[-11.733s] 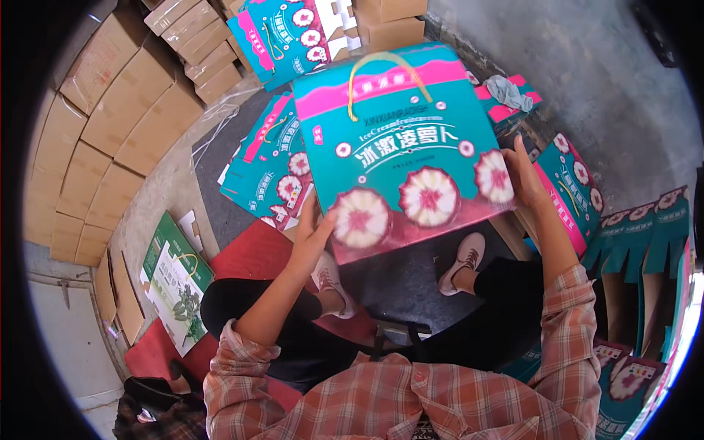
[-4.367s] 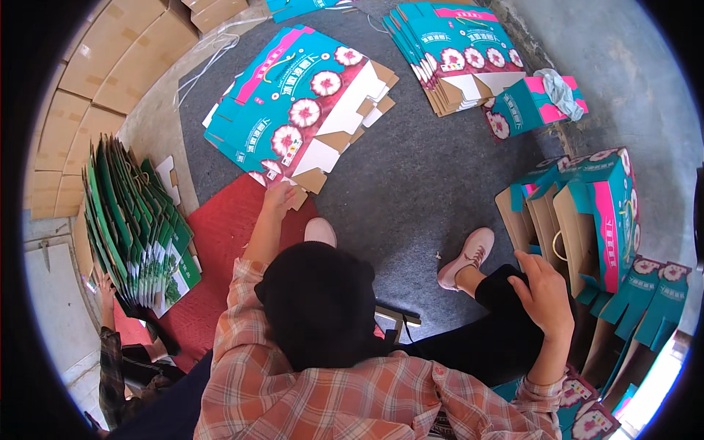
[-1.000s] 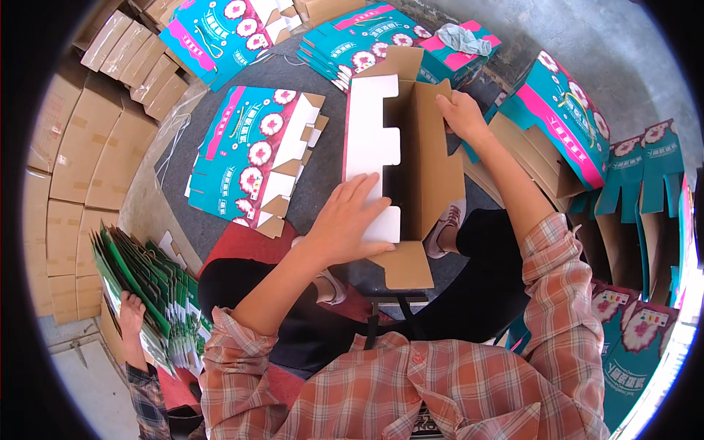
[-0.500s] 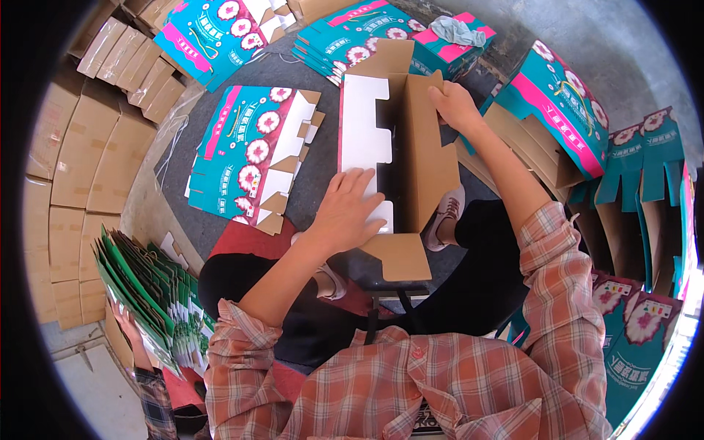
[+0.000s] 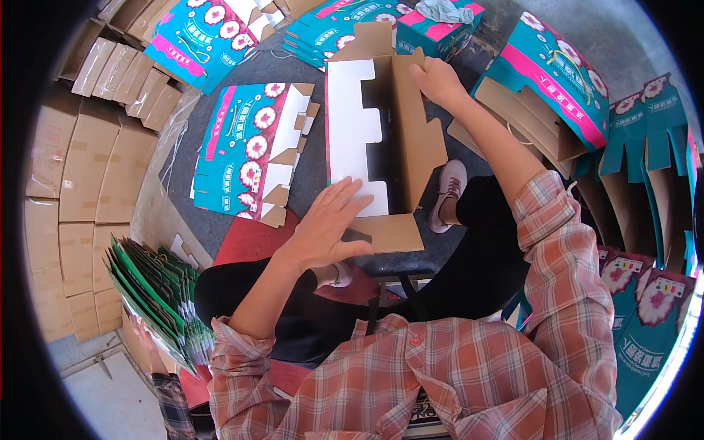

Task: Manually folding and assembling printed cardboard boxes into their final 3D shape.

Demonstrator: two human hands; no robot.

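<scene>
A half-folded cardboard gift box (image 5: 405, 139) stands in front of me with its top open and brown inside. Its notched white flap (image 5: 346, 132) is folded out to the left, and brown end flaps stick out at the far and near ends. My left hand (image 5: 326, 224) is open, fingers stretched, the fingertips resting on the near end of the white flap and the thumb apart. At the far right corner my right hand (image 5: 440, 81) grips the upper edge of the brown side wall, fingers closed round it.
Flat teal printed cartons (image 5: 238, 150) lie left of the box, with more stacked (image 5: 345, 29) beyond. A finished teal box (image 5: 440, 33) carries a crumpled cloth (image 5: 445, 10). Opened cartons (image 5: 550, 88) stand right. Brown boxes (image 5: 88, 161) are piled left, near another person's hand (image 5: 149, 345) at green folded bags (image 5: 158, 301).
The box has shifted slightly left and away from me. My left hand has slid back toward the flap's near end, its thumb now off it. My right hand keeps its corner grip.
</scene>
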